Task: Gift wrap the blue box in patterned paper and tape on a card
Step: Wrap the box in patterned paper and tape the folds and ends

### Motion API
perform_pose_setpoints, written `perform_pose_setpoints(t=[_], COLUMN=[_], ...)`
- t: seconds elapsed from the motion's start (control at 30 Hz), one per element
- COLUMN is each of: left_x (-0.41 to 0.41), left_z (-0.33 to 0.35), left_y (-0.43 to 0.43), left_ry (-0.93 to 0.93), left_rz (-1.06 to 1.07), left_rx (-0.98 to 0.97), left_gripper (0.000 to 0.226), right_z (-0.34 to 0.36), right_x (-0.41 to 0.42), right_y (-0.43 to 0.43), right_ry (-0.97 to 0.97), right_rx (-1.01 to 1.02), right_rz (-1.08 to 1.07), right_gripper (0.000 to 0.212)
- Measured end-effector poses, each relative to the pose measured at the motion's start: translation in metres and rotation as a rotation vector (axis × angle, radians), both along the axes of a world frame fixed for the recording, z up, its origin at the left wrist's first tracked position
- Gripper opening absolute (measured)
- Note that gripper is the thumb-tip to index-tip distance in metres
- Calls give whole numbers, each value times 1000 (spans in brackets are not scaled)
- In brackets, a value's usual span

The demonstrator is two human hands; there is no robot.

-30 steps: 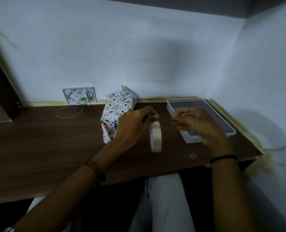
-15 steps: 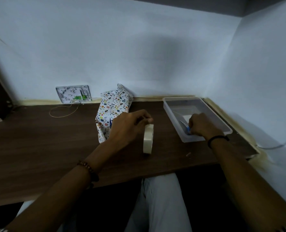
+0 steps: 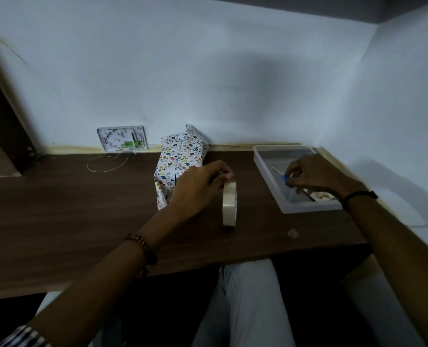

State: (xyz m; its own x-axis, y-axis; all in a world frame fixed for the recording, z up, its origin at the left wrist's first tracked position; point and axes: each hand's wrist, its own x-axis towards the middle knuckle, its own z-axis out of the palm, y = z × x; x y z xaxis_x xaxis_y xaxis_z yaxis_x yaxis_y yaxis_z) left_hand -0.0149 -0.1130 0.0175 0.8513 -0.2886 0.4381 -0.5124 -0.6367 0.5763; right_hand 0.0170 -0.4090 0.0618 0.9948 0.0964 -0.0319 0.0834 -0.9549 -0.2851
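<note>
Beneath left fingers, upright tape roll

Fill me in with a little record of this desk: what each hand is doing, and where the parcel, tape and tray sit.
left hand: pinches the top of the tape roll, held on edge on the desk
right hand: reaches into the clear tray, pinching a blue-handled tool, perhaps scissors
parcel: wrapped in patterned paper, behind the left hand, toward the desk's back edge
clear tray: right of the tape roll
small pale scrap: on the desk, nearer the front edge
</note>
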Motion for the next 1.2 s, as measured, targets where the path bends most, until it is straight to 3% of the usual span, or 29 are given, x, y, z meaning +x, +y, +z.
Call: perform_pose_setpoints(t=[0.13,0.2,0.47,0.87,1.2], left_x=[-1,-2,-5,-5,-4], left_z=[-1,-2,-3,-7,-11], left_y=[-4,-5,-8,-7,-13], left_ry=[-17,-39,-102,-169,-185], left_rz=[19,23,-57,-70,-40], left_rx=[6,6,-7,18,13], left_gripper=[17,18,19,18,18], right_z=[26,35,39,48,49], right_x=[-30,-40,-41,-31,-27], right_y=[18,26,39,58,59], right_ry=[58,91,238,213,207], right_rx=[325,352,215,-22,-1], right_rz=[182,277,384,444,493], right_gripper=[19,22,38,34,23])
